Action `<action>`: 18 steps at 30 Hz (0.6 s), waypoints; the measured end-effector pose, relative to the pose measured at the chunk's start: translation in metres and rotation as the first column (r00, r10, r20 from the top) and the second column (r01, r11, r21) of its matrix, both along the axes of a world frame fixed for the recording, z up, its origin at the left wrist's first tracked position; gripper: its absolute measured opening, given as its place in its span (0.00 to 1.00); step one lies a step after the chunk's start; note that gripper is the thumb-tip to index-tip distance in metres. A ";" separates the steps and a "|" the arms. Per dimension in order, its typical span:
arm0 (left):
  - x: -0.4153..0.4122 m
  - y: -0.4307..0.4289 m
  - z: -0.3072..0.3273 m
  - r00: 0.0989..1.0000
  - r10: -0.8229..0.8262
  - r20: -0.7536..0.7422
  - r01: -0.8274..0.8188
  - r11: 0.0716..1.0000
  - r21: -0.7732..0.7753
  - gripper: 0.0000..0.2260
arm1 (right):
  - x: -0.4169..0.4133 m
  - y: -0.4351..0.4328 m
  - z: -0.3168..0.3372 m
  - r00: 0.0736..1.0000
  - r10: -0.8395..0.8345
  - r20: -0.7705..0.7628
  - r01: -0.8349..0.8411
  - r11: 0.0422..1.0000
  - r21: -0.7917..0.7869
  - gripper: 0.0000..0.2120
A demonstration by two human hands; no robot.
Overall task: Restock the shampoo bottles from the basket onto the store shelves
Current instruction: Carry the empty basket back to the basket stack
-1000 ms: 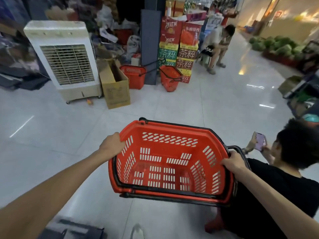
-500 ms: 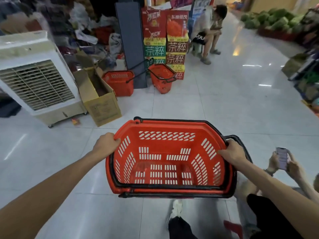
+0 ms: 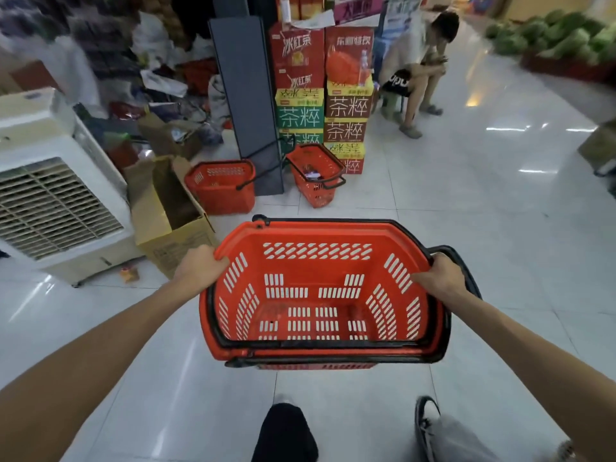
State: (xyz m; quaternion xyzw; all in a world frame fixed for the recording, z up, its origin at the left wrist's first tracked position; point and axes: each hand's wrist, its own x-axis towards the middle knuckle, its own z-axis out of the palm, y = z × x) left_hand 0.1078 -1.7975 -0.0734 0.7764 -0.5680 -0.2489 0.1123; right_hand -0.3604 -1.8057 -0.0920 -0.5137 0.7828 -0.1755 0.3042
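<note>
Head view, the only one.

- Basket [image 3: 316, 235]: red plastic, black handles folded down along the rim. It is carried level at waist height over the tiled floor [image 3: 466, 211], open side up. Its slotted bottom is bare and no shampoo bottles show in it. No shelves are in sight either.
- Left hand [image 3: 200, 268]: fingers curled over the basket's left rim, gripping it.
- Right hand [image 3: 440, 278]: fingers wrapped over the right rim, beside the black handle loop.
- Judgement: gripping opposite rims keeps the basket from tipping and leaves the inside open to look into. With nothing inside, this reads as a carry or a return, not a stocking step.
- A second red edge shows under the near rim. It may be another basket nested below, but I cannot tell.

Surroundings, straight ahead:
- Two floor baskets [image 3: 221, 186] stand at the foot of a grey panel [image 3: 246, 95].
- A cardboard box [image 3: 170, 215] lies open just left of them, touching or nearly touching the air cooler [image 3: 56, 201] at the left edge.
- Stacked drink cartons [image 3: 320, 95] rise behind the floor baskets.
- A seated person [image 3: 416, 71] is to the right of the cartons.
- A pile of green produce [image 3: 560, 35] sits at the far right.

Obstruction: the clutter blocks the way ahead and to the left. The open floor lies to the right.
</note>
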 end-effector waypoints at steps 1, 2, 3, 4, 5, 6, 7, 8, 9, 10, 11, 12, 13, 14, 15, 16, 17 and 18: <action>0.000 -0.022 -0.004 1.000 0.008 0.004 -0.008 1.000 -0.011 0.15 | 0.001 -0.025 0.001 1.000 -0.003 0.000 0.003 1.000 -0.005 0.07; 0.001 -0.046 -0.009 1.000 0.007 0.001 -0.007 1.000 -0.024 0.13 | 0.004 -0.050 0.003 1.000 0.003 0.000 -0.003 1.000 -0.006 0.07; 0.002 -0.069 -0.013 1.000 0.005 -0.020 -0.006 0.999 -0.038 0.13 | 0.007 -0.076 0.003 1.000 0.010 0.007 -0.010 1.000 -0.011 0.07; 0.005 -0.094 -0.019 0.999 0.002 -0.038 -0.004 0.999 -0.042 0.14 | 0.011 -0.103 0.002 1.000 0.011 -0.005 -0.011 1.000 -0.015 0.08; 0.013 -0.133 -0.026 0.998 0.010 -0.059 -0.012 0.999 -0.036 0.15 | 0.017 -0.143 0.000 1.000 0.011 -0.009 -0.011 1.000 -0.017 0.09; 0.017 -0.154 -0.032 0.998 0.003 -0.067 -0.005 0.999 -0.034 0.16 | 0.020 -0.164 0.001 1.000 0.015 -0.012 -0.015 1.000 -0.017 0.11; 0.019 -0.173 -0.033 0.998 -0.009 -0.066 0.007 0.999 -0.031 0.16 | 0.022 -0.183 0.001 1.000 0.010 -0.013 -0.010 1.000 -0.017 0.12; 0.026 -0.203 -0.042 0.997 -0.012 -0.074 0.010 1.000 -0.022 0.16 | 0.025 -0.210 -0.001 1.000 -0.003 -0.005 0.003 1.000 -0.008 0.12; 0.031 -0.230 -0.045 0.998 -0.021 -0.061 0.020 1.000 -0.014 0.16 | 0.030 -0.236 -0.005 1.000 -0.008 -0.013 0.008 1.000 -0.005 0.13; 0.032 -0.256 -0.044 0.997 -0.039 -0.059 0.038 0.999 -0.013 0.16 | 0.035 -0.261 -0.005 1.000 -0.010 -0.023 0.010 1.000 0.002 0.13; 0.034 -0.284 -0.041 0.998 -0.029 -0.063 0.029 1.000 -0.006 0.17 | 0.039 -0.287 -0.006 0.999 -0.027 -0.018 0.028 1.000 0.009 0.14; 0.038 -0.325 -0.043 0.997 -0.031 -0.067 0.030 1.000 -0.008 0.16 | 0.043 -0.323 -0.006 0.999 -0.044 -0.024 0.044 0.999 0.009 0.15; 0.037 -0.346 -0.037 0.998 -0.034 -0.052 0.033 0.999 -0.019 0.14 | 0.044 -0.343 -0.007 0.999 -0.036 -0.012 0.036 0.999 -0.012 0.15; 0.040 -0.353 -0.036 0.999 -0.023 -0.044 0.022 0.999 -0.030 0.13 | 0.047 -0.345 -0.002 0.999 -0.031 0.003 0.032 0.999 -0.015 0.15; 0.043 -0.398 -0.038 1.000 -0.001 -0.012 0.000 1.000 -0.013 0.12 | 0.045 -0.386 -0.008 0.999 -0.045 0.004 0.045 0.999 -0.015 0.15; 0.044 -0.423 -0.041 1.000 0.013 0.018 -0.013 1.000 0.004 0.12 | 0.047 -0.408 -0.010 0.999 -0.040 -0.013 0.040 0.999 -0.009 0.15; 0.044 -0.422 -0.039 0.999 0.030 0.029 -0.031 0.999 0.025 0.13 | 0.048 -0.407 -0.012 0.999 -0.039 -0.009 0.039 0.999 -0.003 0.16; 0.045 -0.466 -0.052 0.999 0.034 0.040 -0.035 0.999 0.034 0.13 | 0.045 -0.447 -0.024 0.998 -0.053 -0.022 0.053 0.998 0.015 0.19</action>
